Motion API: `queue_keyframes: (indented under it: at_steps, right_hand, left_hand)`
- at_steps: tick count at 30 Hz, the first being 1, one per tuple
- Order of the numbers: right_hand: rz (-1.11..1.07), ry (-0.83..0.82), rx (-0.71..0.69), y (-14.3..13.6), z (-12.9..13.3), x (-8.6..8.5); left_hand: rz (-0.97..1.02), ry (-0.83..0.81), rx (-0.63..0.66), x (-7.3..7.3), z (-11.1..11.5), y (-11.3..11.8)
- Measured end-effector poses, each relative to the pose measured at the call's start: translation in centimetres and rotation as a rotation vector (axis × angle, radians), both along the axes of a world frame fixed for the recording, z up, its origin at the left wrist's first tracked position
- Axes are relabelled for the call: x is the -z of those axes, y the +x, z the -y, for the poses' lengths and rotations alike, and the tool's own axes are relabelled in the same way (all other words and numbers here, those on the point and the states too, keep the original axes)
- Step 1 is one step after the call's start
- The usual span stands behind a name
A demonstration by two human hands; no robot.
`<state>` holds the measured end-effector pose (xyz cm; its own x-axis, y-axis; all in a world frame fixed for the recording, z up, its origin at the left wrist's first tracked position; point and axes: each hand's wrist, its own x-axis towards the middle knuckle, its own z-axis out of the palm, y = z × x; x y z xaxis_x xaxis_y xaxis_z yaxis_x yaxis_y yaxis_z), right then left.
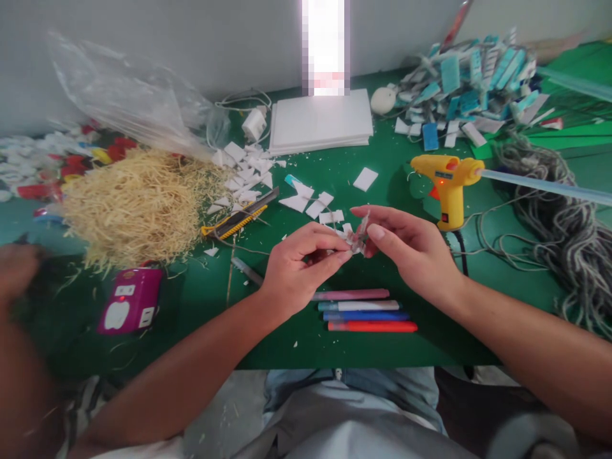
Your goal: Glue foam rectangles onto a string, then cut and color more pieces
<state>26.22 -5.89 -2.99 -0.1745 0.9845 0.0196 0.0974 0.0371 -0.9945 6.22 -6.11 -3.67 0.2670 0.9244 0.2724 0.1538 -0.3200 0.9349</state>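
Over the middle of the green table, my left hand (306,264) pinches a small crumpled piece, whitish and partly see-through (357,239); its exact kind I cannot make out. My right hand (414,252) grips the same piece from the other side between thumb and fingers. White foam board scraps (319,204) lie just beyond my fingertips. Below my hands rest several markers, among them a red marker (373,326) and a blue marker (366,316). To the right stands a yellow hot glue gun (449,185) with a long glue stick in its back.
At left are a heap of pale straw (134,207), a yellow utility knife (236,217) and a purple power socket box (130,299). White boards (321,121) are stacked at the back. Blue-white scraps (471,76) and grey yarn (564,217) fill the right. Another person's hand (19,271) shows at far left.
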Motion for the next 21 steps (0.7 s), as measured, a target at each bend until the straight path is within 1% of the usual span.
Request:
queue_keyframes:
  at_steps: [2, 4, 8, 11, 17, 21]
  right_hand:
    - [-0.030, -0.050, -0.013, 0.00, -0.03, -0.02]
    - [-0.048, -0.053, 0.001, -0.04, -0.03, 0.06]
    - [-0.048, 0.030, 0.079, -0.12, 0.02, 0.09]
    - [-0.068, 0.057, 0.103, -0.10, 0.02, -0.15]
    - [-0.173, 0.059, 0.161, -0.03, 0.04, -0.46]
    - [-0.266, 0.110, 0.224, -0.25, 0.25, -0.50]
  left_hand:
    - [0.000, 0.015, -0.003, 0.00, 0.00, -0.03]
    - [-0.018, 0.022, -0.005, 0.02, -0.01, -0.04]
    - [-0.044, 0.032, 0.010, 0.07, -0.06, 0.01]
    - [-0.041, 0.039, 0.011, 0.12, -0.09, 0.07]
    - [-0.090, 0.025, 0.017, 0.14, -0.16, 0.07]
    - [-0.140, 0.081, 0.020, -0.10, -0.10, -0.09]
